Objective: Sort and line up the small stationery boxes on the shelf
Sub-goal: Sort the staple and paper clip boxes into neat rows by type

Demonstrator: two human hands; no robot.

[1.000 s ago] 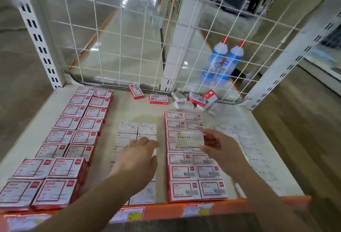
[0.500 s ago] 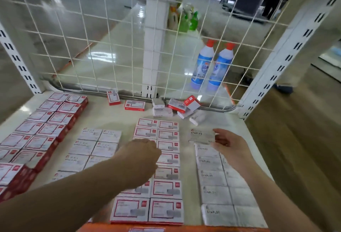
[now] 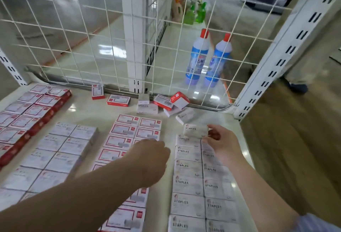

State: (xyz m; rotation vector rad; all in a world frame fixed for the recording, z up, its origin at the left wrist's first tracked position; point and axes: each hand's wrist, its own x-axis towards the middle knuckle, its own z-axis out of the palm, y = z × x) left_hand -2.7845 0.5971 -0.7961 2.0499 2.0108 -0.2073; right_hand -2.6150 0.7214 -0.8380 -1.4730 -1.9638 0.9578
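The right hand (image 3: 219, 141) is gripping one white staples box (image 3: 195, 131) in its fingers at the far end of two white columns (image 3: 188, 182). The left hand (image 3: 149, 160) is hovering curled, holding nothing, over two red-trimmed columns (image 3: 127, 132) on the shelf (image 3: 88, 110). Two bottles (image 3: 198, 56) are standing behind the mesh (image 3: 73, 38).

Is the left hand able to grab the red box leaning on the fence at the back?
Probably yes. The left hand looks empty and hovers over the red-framed rows; nothing stands between it and the tilted red box, only low flat boxes to reach over.
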